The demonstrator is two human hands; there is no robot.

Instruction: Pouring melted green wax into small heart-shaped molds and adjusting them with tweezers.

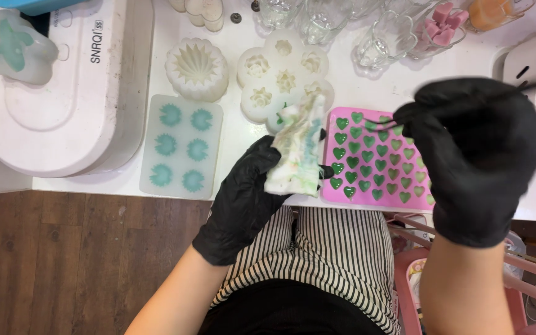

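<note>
Both my hands wear black gloves. My left hand holds a crumpled white tissue stained green, lifted just left of a pink heart-cavity mould filled with green. My right hand grips a thin dark stick-like tool, blurred by motion, its tip over the upper part of the pink mould.
A pale tray mould with green flower shapes lies to the left. Behind it sit a white flower mould and a white multi-flower mould. A large white appliance fills the left; glass cups line the back. The table edge runs near my lap.
</note>
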